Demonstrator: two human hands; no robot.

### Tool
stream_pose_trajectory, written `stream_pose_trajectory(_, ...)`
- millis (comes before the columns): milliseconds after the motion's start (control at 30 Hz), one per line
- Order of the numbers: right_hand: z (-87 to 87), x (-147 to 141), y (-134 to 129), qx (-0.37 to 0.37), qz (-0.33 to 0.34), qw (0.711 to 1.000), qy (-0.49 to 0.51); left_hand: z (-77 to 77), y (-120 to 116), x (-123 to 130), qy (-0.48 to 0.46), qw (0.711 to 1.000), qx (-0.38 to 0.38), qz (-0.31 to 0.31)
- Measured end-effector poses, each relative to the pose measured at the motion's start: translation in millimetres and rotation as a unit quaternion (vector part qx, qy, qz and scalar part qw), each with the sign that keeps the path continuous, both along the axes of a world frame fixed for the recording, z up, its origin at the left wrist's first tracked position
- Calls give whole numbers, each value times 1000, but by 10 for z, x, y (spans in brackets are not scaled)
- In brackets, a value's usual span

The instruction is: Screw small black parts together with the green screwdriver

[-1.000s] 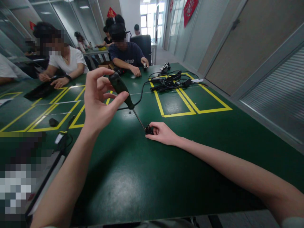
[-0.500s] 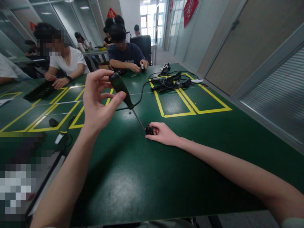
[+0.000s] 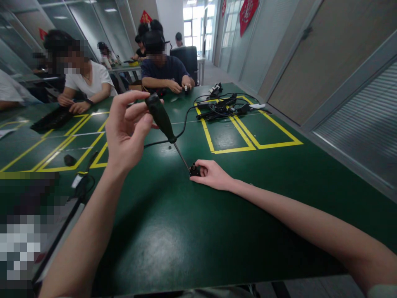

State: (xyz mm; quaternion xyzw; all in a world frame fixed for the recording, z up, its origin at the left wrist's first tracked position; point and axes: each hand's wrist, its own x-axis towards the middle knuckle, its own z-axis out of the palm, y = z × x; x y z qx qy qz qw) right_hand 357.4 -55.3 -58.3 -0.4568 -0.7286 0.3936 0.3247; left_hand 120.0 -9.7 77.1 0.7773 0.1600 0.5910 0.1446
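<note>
My left hand (image 3: 128, 132) holds a screwdriver (image 3: 161, 118) with a dark green handle by its upper end. The index fingertip rests on the handle's butt, and the thumb is bent beside the handle. The screwdriver leans, its thin metal shaft running down to a small black part (image 3: 193, 169) on the table. With thumb and fingers, my right hand (image 3: 212, 174) pinches that part from the right and holds it against the tabletop. A short round post stands up from it. The tip meets its left side; the screw there is too small to make out.
The green table (image 3: 198, 240) carries yellow tape rectangles. Tangled black cables and parts (image 3: 225, 107) lie at the far right. A small black block (image 3: 70, 160) and a cable (image 3: 82, 182) lie at left. Two co-workers sit across, a black tray (image 3: 54, 118) before one.
My left thumb has drawn back to the left along the screwdriver handle, and the fingers have shifted their hold. The handle has tipped slightly right. My right hand and the black part stay put.
</note>
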Motion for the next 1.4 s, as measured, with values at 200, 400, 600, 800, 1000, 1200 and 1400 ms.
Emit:
stream_pose_trajectory(200,-14,0,3,-1,-2,1000,-1,0,7,1,-16,999,10,50)
stream_pose_trajectory(400,-12,-1,-1,-2,-3,1000,-3,27,-60,28,-15,998,-29,52)
stream_pose_trajectory(600,21,-2,-8,-9,-4,1000,-7,25,-64,30,-10,996,8,92)
stream_pose_trajectory(800,31,1,-9,-5,-1,1000,-10,-5,-65,44,3,997,23,70)
stream_pose_trajectory(1000,8,-3,-1,-2,-3,1000,-5,6,-46,42,-15,996,-5,85)
stream_pose_trajectory(1200,10,-3,-13,-8,-5,1000,0,-24,-4,4,-2,992,17,123)
stream_pose_trajectory(1400,7,-2,-7,-10,-1,1000,0,-52,38,-16,14,992,19,127)
